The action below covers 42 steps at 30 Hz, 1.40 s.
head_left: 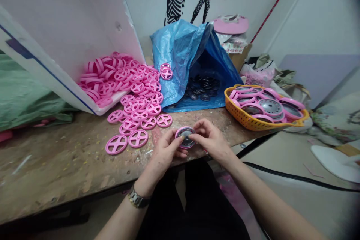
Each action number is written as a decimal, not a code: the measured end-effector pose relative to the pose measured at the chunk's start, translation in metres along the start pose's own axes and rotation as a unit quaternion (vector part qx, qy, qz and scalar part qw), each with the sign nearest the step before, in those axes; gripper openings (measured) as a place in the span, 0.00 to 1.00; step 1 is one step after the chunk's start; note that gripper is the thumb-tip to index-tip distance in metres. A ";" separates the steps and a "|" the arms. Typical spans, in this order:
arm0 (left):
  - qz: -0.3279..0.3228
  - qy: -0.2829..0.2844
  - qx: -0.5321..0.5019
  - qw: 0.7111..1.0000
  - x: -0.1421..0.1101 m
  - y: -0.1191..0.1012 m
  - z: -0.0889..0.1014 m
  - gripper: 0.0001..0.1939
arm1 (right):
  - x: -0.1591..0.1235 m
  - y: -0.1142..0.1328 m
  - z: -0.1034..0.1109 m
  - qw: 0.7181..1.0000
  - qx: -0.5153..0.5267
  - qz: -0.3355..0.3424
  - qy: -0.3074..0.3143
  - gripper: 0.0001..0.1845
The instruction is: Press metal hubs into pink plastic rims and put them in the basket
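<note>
Between both hands, just above the table's front edge, is a toy wheel (186, 137) with a pink rim and a dark grey disc in it. My left hand (169, 147) grips its left side, thumb on the disc. From the right, my right hand (210, 138) presses a thumb on the disc, fingers at the rim. Left of the hands lie many loose pink spoked rings (137, 138), spilling from a tilted white foam box (70, 18). Behind the hands, dark discs (204, 84) are heaped in the mouth of a blue plastic bag (180, 48).
At the right table edge stands a yellow basket (244, 120) filled with pink-rimmed wheels. Green cloth (25, 90) lies at the left. A pink visor-like piece (231, 24) tops a pile behind the bag. The worn wooden table (70, 168) runs along the wall.
</note>
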<state>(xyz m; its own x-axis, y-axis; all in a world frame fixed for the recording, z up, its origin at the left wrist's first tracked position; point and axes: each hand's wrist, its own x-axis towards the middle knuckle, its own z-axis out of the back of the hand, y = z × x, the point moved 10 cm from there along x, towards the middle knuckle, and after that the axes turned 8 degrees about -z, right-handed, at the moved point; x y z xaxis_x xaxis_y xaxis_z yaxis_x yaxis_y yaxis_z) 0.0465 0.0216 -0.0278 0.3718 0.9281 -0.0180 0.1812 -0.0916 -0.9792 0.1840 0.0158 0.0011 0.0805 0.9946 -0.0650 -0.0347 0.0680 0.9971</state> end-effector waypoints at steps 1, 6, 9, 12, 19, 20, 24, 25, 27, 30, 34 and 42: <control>-0.005 0.000 0.007 1.000 0.000 0.000 0.000 0.22 | -0.001 -0.002 0.001 1.000 -0.006 -0.003 -0.006 0.18; -0.031 0.020 0.067 0.997 0.000 0.002 -0.005 0.19 | -0.002 -0.009 -0.003 0.999 0.011 -0.021 0.036 0.19; -0.070 0.030 0.128 0.989 -0.002 -0.007 -0.008 0.16 | -0.004 -0.009 -0.007 0.997 -0.002 -0.019 0.078 0.13; -0.115 0.040 0.192 0.974 -0.005 -0.020 -0.012 0.15 | -0.008 -0.008 -0.006 0.996 -0.024 -0.007 0.088 0.08; -0.151 0.051 0.235 0.959 -0.011 -0.030 -0.022 0.13 | -0.024 -0.003 0.001 0.997 -0.060 0.031 0.029 0.04; -0.161 0.040 0.246 0.955 -0.012 -0.031 -0.021 0.13 | -0.026 -0.002 0.001 0.997 -0.066 0.036 0.018 0.03; -0.194 0.014 0.276 0.941 -0.014 -0.035 -0.021 0.13 | -0.031 -0.003 0.003 0.998 -0.060 0.033 -0.007 0.03; -0.194 0.013 0.279 0.941 -0.014 -0.035 -0.021 0.14 | -0.030 -0.006 0.002 0.998 -0.053 0.027 -0.005 0.03; -0.179 0.024 0.279 0.943 -0.011 -0.034 -0.022 0.14 | -0.029 -0.010 0.002 0.999 -0.034 0.014 -0.001 0.04; -0.160 0.070 0.279 0.944 -0.006 -0.032 -0.027 0.12 | -0.026 -0.015 0.003 1.000 0.007 -0.001 -0.007 0.06; -0.161 0.092 0.273 0.944 -0.005 -0.031 -0.027 0.17 | -0.025 -0.014 0.003 0.999 0.039 -0.014 0.002 0.07; -0.169 0.099 0.240 0.951 -0.009 -0.032 -0.036 0.19 | -0.036 0.008 0.013 1.000 -0.008 0.010 -0.013 0.04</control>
<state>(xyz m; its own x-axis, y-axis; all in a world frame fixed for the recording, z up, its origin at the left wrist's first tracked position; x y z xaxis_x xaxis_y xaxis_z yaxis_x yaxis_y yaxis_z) 0.0704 0.0030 0.0113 0.5383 0.7852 0.3061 -0.0973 0.4187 -0.9029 0.1936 -0.0210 0.0115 0.1063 0.9934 -0.0433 -0.0525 0.0491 0.9974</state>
